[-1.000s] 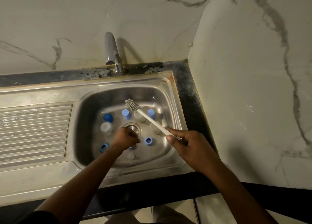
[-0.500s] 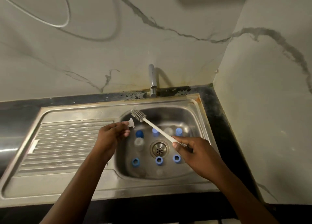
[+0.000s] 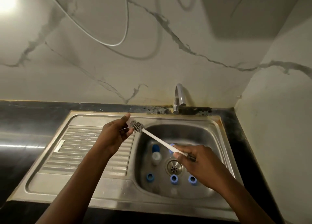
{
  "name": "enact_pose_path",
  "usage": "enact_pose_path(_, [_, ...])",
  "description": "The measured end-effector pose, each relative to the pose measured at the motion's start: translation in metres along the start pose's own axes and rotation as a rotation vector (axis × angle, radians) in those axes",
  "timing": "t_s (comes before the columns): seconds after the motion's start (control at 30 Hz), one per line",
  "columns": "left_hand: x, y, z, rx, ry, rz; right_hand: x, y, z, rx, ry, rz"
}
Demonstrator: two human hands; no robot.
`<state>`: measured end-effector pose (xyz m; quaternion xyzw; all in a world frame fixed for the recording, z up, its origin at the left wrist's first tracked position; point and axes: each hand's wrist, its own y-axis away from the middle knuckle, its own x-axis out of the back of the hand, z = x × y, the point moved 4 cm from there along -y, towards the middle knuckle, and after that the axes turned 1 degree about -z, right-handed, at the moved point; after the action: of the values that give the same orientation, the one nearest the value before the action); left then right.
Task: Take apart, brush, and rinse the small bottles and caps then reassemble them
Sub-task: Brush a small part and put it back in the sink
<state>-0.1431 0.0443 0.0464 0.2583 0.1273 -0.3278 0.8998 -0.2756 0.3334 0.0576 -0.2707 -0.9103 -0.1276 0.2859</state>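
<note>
Pinches small clear bottle (image 3: 129,122) in left hand (image 3: 116,134) over drainboard (image 3: 81,147); grips white brush (image 3: 157,137) in right hand (image 3: 197,161), bristle head (image 3: 138,126) against bottle; below, blue caps (image 3: 174,179) in sink basin (image 3: 211,136).

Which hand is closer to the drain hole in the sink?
Right. The right hand hovers just beside the drain, gripping the brush handle. The left hand is farther off, over the draining board, holding a small clear piece.

White marble walls (image 3: 101,71) with grey veins meet in a corner. A black countertop (image 3: 33,113) carries a steel sink (image 3: 94,118) with a chrome tap (image 3: 179,95). A thin cable (image 3: 110,45) loops above; a light (image 3: 6,0) glares top left.
</note>
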Motion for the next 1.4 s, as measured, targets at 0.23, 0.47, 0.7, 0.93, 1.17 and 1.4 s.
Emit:
enact_pose_path(0.23, [0.001, 0.003, 0.011, -0.110, 0.076, -0.018, -0.006, -0.017, -0.018, -0.011, -0.082, -0.039])
enact_pose_path(0.47, [0.009, 0.005, 0.034, -0.134, 0.132, -0.240, -0.009, -0.020, -0.030, -0.338, -0.770, -0.623])
enact_pose_path(0.7, [0.010, 0.012, 0.032, -0.151, 0.266, -0.290, -0.016, -0.031, -0.042, -0.282, -0.696, -0.573])
enact_pose_path(0.93, [0.015, 0.014, 0.027, -0.116, 0.104, 0.137, -0.010, -0.028, -0.066, 0.408, 0.558, 0.156])
enact_pose_path(1.17, [0.011, 0.020, 0.024, -0.162, 0.129, 0.117, -0.019, -0.025, -0.055, 0.337, 0.359, 0.156])
enact_pose_path(1.4, [0.003, 0.019, 0.029, -0.205, 0.179, -0.187, -0.039, -0.016, -0.033, -0.448, -0.944, -0.702])
